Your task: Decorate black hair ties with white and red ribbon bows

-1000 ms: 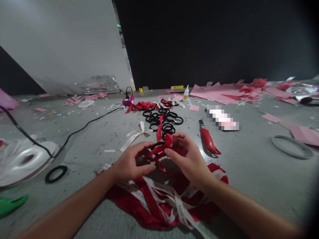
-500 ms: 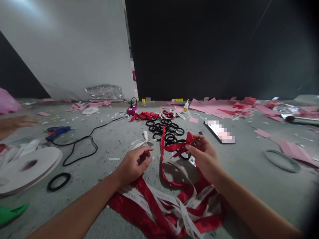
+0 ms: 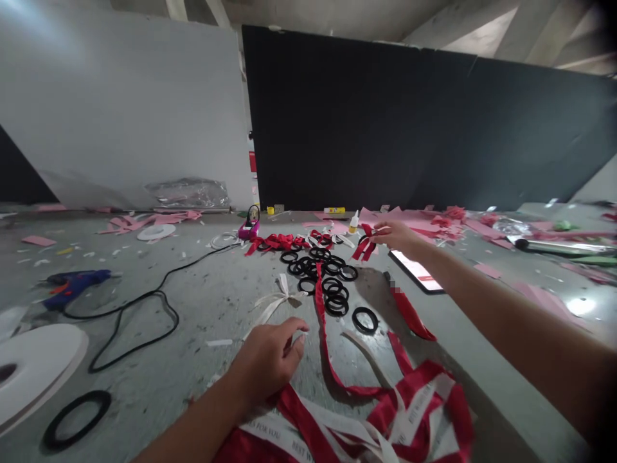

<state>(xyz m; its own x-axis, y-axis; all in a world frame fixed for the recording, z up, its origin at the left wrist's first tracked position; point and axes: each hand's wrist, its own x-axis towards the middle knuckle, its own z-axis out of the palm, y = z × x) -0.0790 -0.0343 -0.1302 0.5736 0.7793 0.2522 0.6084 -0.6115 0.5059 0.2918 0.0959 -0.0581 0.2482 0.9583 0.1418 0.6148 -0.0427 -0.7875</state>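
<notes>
My right hand (image 3: 385,233) is stretched out to the back, its fingers closed on a red ribbon bow (image 3: 365,245) beside the small glue bottle (image 3: 354,222). Low over the floor, my left hand (image 3: 274,350) curls loosely, thumb and forefinger apart, with nothing between them. Under and beside it lies a heap of red and white printed ribbon (image 3: 414,411). One red strand (image 3: 324,334) runs up to the pile of black rings (image 3: 332,267). A white bow (image 3: 282,297) rests left of the rings, and more red bows (image 3: 279,242) lie behind them.
At the left are a blue glue gun (image 3: 77,286) with its black cable, a white spool (image 3: 38,366) and a black ring (image 3: 77,418). A phone (image 3: 417,271) lies at the right. Pink paper scraps (image 3: 400,217) line the dark panel (image 3: 385,128).
My right hand has moved forward with the red bow, away from the ribbon heap. The view has tilted up. The other person's hand at the left is out of view.
</notes>
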